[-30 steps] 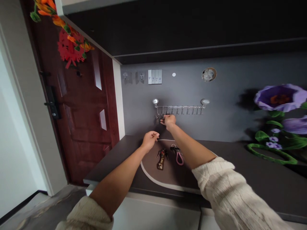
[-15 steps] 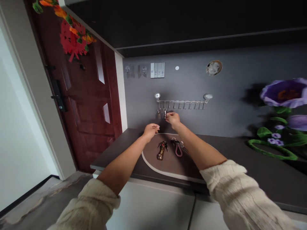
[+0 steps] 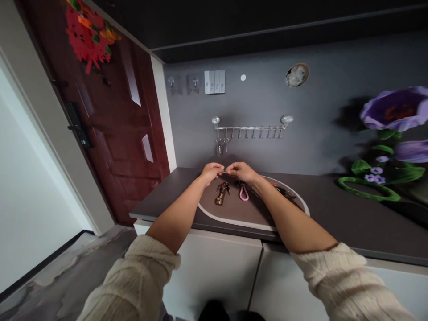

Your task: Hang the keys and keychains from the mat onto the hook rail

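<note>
Grey wall (image 3: 321,142) backs a dark tabletop (image 3: 334,209) bearing a brown mat (image 3: 234,212). Near its far edge, a small metal piece (image 3: 224,172) sits between left hand (image 3: 210,172) and right hand (image 3: 242,171), its long axis running side to side; each grip appears pinched narrow on one end, neither hand clearly nearer. Beyond and higher, keys (image 3: 219,147) hang from the rack (image 3: 250,128).

1. Between seven and eight o'clock, your left sleeve (image 3: 127,276) is cream, textured knit, with a thick, rumpled cuff (image 3: 167,252).
2. Toward four o'clock, your right sleeve (image 3: 354,278) matches, gathered in soft folds.
3. Your left hand (image 3: 210,173) and right hand (image 3: 243,171) are bare, like your forearms (image 3: 182,209).
</note>
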The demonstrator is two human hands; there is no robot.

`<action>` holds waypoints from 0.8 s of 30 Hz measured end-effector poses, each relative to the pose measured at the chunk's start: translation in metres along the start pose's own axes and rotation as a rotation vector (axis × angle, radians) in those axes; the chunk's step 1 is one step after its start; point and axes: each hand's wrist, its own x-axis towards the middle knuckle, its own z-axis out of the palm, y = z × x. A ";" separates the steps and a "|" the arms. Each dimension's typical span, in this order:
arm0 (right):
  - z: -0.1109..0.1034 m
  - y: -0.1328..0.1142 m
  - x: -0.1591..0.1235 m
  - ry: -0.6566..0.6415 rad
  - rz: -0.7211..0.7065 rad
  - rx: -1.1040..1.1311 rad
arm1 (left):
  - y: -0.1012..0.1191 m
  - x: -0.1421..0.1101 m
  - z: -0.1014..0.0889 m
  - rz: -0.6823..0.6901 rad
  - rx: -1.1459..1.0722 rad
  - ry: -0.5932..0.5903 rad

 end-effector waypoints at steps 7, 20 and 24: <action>-0.011 0.011 -0.005 -0.279 0.002 -0.153 | -0.012 0.002 -0.013 0.006 0.069 -0.145; -0.009 0.015 -0.005 -0.352 0.016 -0.119 | -0.022 0.011 -0.021 0.002 0.072 -0.283; -0.010 0.017 -0.003 -0.361 -0.024 -0.165 | -0.021 0.011 -0.021 0.002 0.074 -0.282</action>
